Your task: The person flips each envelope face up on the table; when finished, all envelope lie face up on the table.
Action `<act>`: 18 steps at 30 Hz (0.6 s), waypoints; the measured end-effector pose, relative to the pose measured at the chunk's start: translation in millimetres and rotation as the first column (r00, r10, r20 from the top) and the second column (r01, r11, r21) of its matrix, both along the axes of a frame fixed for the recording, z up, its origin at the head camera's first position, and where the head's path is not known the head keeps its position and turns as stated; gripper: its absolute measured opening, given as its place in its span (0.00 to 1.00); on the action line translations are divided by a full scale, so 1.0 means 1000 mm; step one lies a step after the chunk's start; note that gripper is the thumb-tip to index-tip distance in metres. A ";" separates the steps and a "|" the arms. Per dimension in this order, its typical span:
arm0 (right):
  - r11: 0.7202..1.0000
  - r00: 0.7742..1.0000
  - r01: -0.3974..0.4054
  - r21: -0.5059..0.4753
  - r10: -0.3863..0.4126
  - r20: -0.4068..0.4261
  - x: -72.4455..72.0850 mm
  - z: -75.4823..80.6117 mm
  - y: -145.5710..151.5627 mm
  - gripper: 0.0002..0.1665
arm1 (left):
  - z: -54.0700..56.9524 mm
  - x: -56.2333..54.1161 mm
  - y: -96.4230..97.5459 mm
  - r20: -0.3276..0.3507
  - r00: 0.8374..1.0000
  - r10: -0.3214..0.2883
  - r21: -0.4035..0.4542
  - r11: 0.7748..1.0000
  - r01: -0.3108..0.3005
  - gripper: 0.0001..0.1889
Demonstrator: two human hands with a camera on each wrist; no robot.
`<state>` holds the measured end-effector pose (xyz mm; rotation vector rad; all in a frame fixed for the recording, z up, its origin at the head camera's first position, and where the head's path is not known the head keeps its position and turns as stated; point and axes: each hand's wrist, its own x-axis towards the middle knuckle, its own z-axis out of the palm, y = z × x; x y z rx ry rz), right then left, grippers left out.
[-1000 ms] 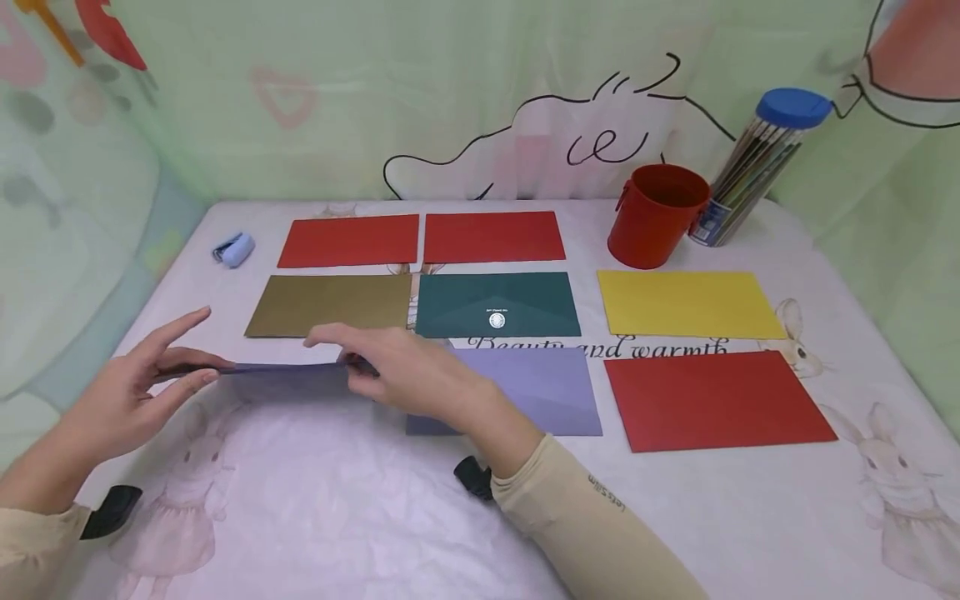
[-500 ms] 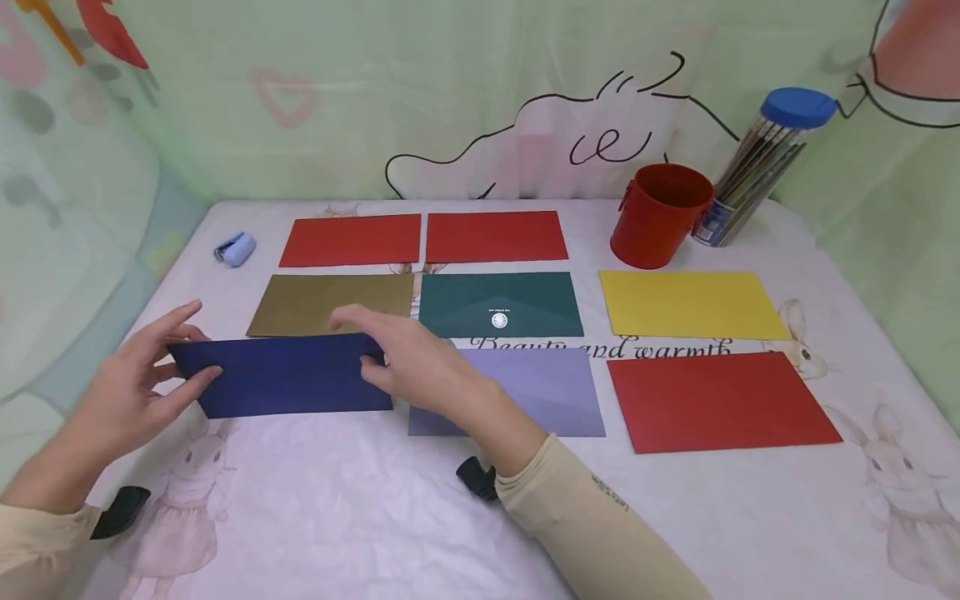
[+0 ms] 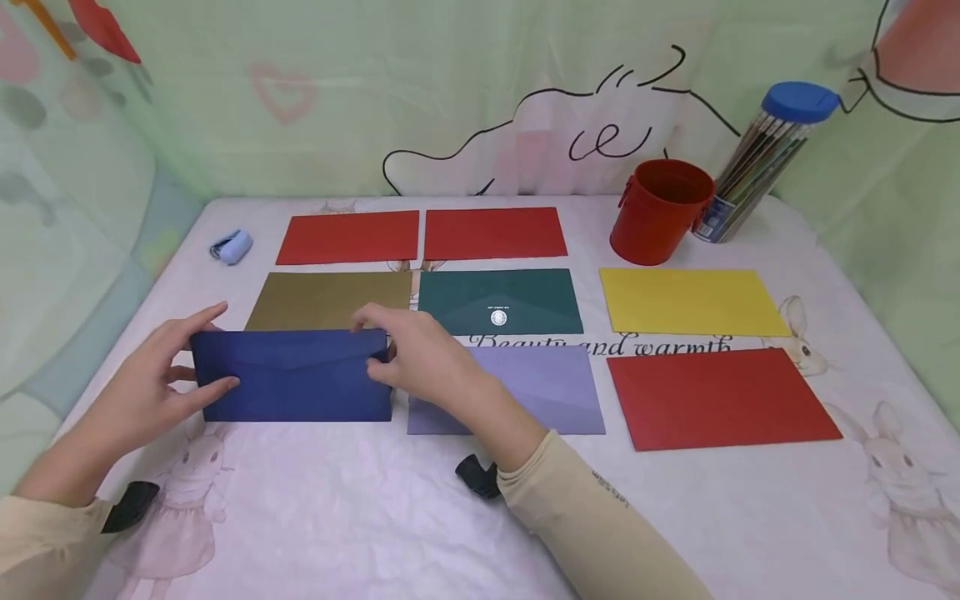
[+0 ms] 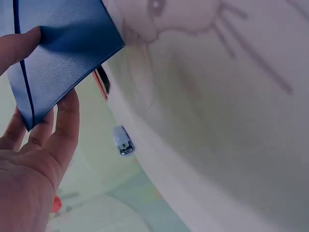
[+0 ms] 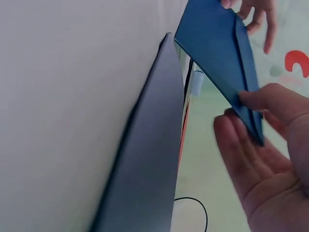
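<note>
A dark blue envelope (image 3: 300, 379) is held up on its long edge, its flap side facing me, between both hands. My left hand (image 3: 153, 383) pinches its left end, thumb on the near face and fingers behind. At the other end my right hand (image 3: 427, 354) pinches the upper right corner. In the left wrist view the thumb presses the blue envelope (image 4: 72, 53) near the flap line. Just right of it a lavender envelope (image 3: 532, 387) lies flat, partly covered by my right hand and forearm. Behind it lies an olive-gold envelope (image 3: 337, 300), its lower part hidden.
Also flat on the cloth are a dark green envelope (image 3: 498, 292), a yellow one (image 3: 693, 302), a large red one (image 3: 720, 400) and two red ones at the back. A red bucket (image 3: 660, 212), a blue-lidded pencil jar (image 3: 765, 162) and a small light-blue stapler-like object (image 3: 231, 247) stand behind.
The blue envelope, first seen nearly edge-on, has been tilted so its face shows, then turned to show its flap. Both hands have shifted slightly right with it.
</note>
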<state>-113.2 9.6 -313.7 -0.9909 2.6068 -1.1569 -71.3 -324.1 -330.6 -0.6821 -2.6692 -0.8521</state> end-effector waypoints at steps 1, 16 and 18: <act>1.000 1.000 0.006 0.011 -0.006 0.013 0.000 0.000 0.000 0.21 | 0.000 0.000 0.000 0.016 1.000 -0.007 -0.008 1.000 0.008 0.53; 0.915 0.992 -0.009 0.403 -0.044 0.122 -0.017 0.004 -0.014 0.24 | -0.001 -0.018 -0.006 0.240 0.969 -0.065 -0.206 0.972 0.116 0.33; 0.906 0.989 -0.019 0.422 -0.045 0.142 -0.018 0.002 -0.016 0.24 | -0.002 -0.022 -0.005 0.278 0.958 -0.069 -0.223 0.966 0.134 0.32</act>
